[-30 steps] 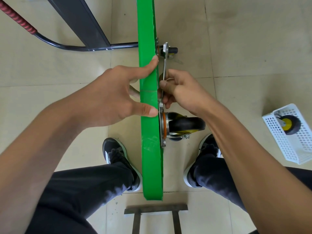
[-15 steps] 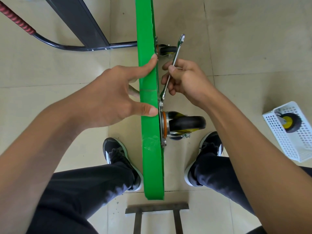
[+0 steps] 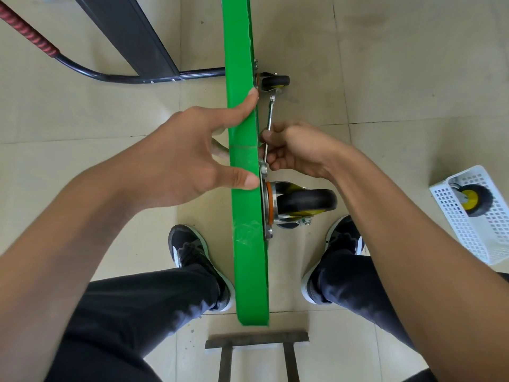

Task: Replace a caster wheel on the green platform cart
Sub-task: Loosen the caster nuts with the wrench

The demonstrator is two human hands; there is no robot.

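Between my knees the green platform cart stands on edge. My left hand braces it, thumb and fingers spread. My right hand grips a slim silver spanner at the near black caster wheel mounting plate; likely turning a bolt next. A white perforated basket with a yellow-hubbed spare wheel sits right.

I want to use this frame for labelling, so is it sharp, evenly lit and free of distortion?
Head view: wrench and near caster are sharp; the forearms at the frame edges look soft; light is even with faint shadows and no glare; wide-angle bending bows the green deck and stretches the arms.
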